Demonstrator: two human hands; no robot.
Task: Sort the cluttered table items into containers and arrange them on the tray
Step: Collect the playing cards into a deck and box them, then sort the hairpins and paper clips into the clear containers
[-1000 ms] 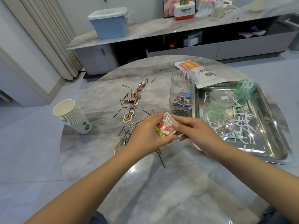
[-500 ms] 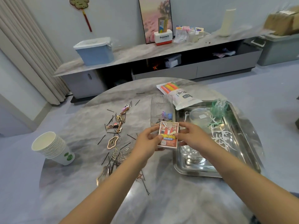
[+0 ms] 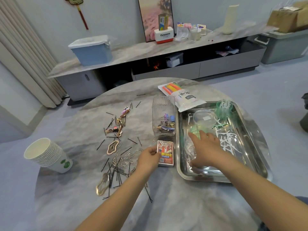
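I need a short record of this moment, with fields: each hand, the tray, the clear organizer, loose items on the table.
left hand: holds the small card box by its left edge, on the table
right hand: open, reaching over the metal tray, holding nothing
metal tray: clear round containers, white and green floss picks
clear organizer: upright beside the tray, hair clips inside
loose items: bobby pins, paper clips, hair clips
paper cups: stacked, lying tilted, left side
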